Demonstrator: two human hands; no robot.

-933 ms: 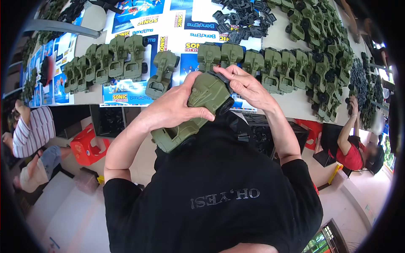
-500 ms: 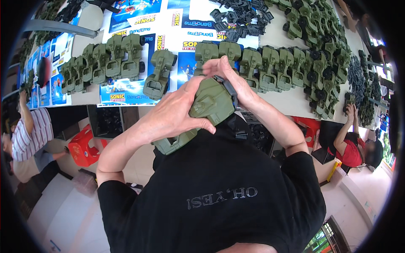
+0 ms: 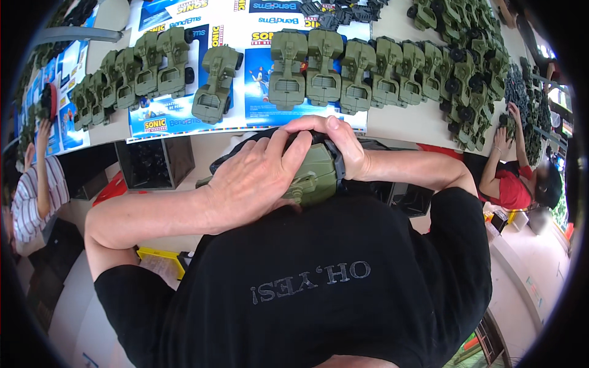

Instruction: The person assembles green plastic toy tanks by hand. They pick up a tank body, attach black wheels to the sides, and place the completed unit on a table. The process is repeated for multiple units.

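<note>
Close to my chest, below the table's front edge, I hold an olive-green toy vehicle (image 3: 316, 178). My left hand (image 3: 254, 168) lies over its body, fingers bent across the top and hiding much of it. At the vehicle's right end my right hand (image 3: 348, 147) is closed around a dark grey piece (image 3: 338, 162), its fingertips near those of my left hand. Whether that piece is fully seated cannot be seen. The underside of the vehicle is hidden.
Rows of similar green vehicles (image 3: 288, 70) stand along the table (image 3: 392, 119), with one vehicle (image 3: 216, 86) apart. Printed blue-and-white sheets (image 3: 251, 110) lie beneath them. Dark parts (image 3: 343, 15) are heaped farther back. Dark crates (image 3: 153, 165) sit below. People work at the left (image 3: 40, 190) and right (image 3: 512, 184).
My left hand has slid over the vehicle's top and covers more of it. My right fingers have curled in around its end. My elbows have spread outward, and the whole view has shifted.
</note>
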